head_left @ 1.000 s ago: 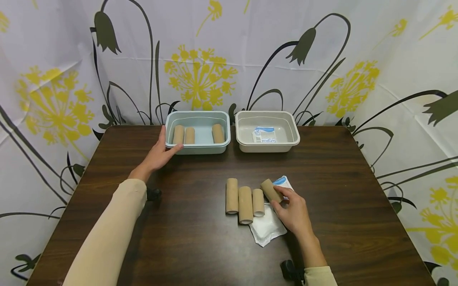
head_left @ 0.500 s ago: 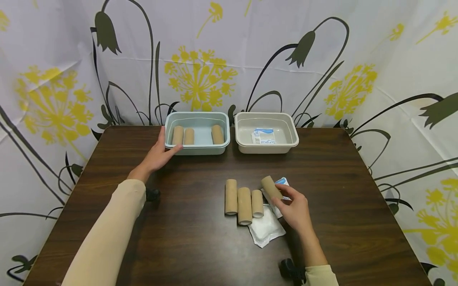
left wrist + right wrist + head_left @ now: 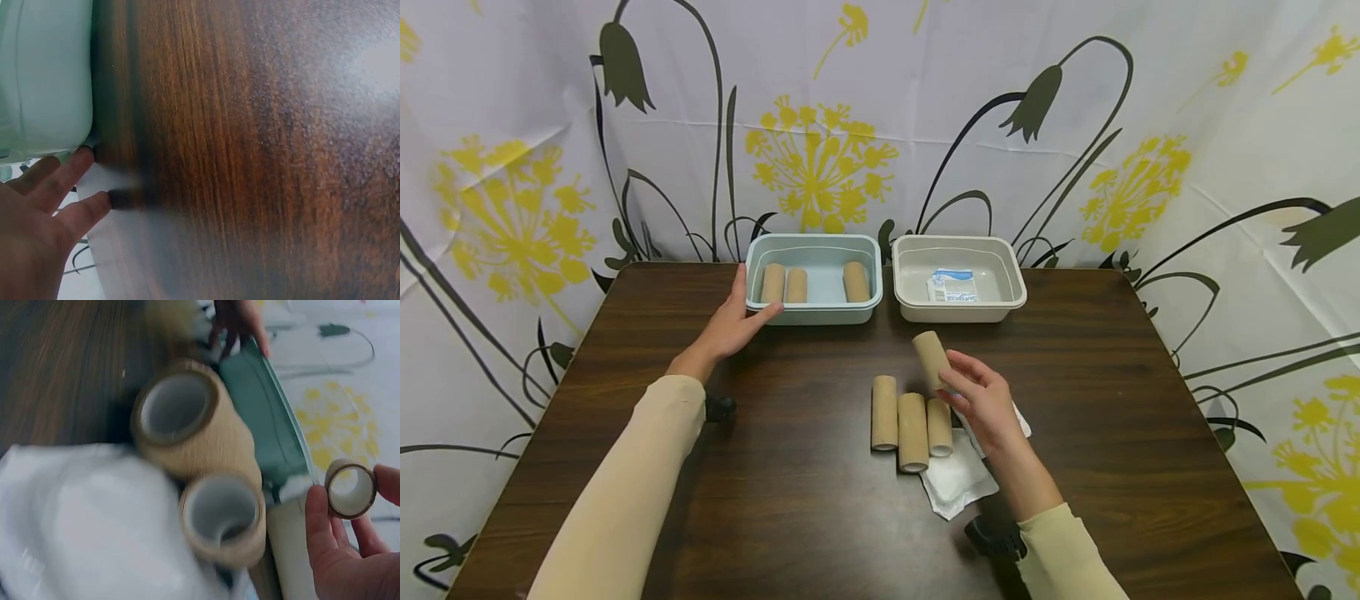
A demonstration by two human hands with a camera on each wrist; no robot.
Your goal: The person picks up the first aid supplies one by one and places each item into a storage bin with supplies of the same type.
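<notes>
My right hand (image 3: 988, 404) pinches a brown cardboard tube (image 3: 931, 358), raised over the table and tilted. In the right wrist view this hollow tube (image 3: 352, 489) sits between thumb and fingertips, its pale inside showing. Left of that hand, three more cardboard tubes (image 3: 913, 433) lie side by side. A white packet (image 3: 955, 479) lies beside them, and another is partly hidden under my right hand. My left hand (image 3: 726, 329) rests with straight fingers against the front left corner of the blue bin (image 3: 812, 313), thumb at its front rim. Three cardboard tubes (image 3: 855, 282) are inside the bin.
A beige bin (image 3: 958, 312) stands right of the blue one at the table's back edge, with a white and blue packet (image 3: 952, 286) labelled Surgical inside. A patterned flowered curtain (image 3: 820, 125) hangs behind the brown wooden table (image 3: 775, 500).
My right hand has lifted the cardboard tube off the packets and moved it left and toward the bins. My left hand stays at the blue bin.
</notes>
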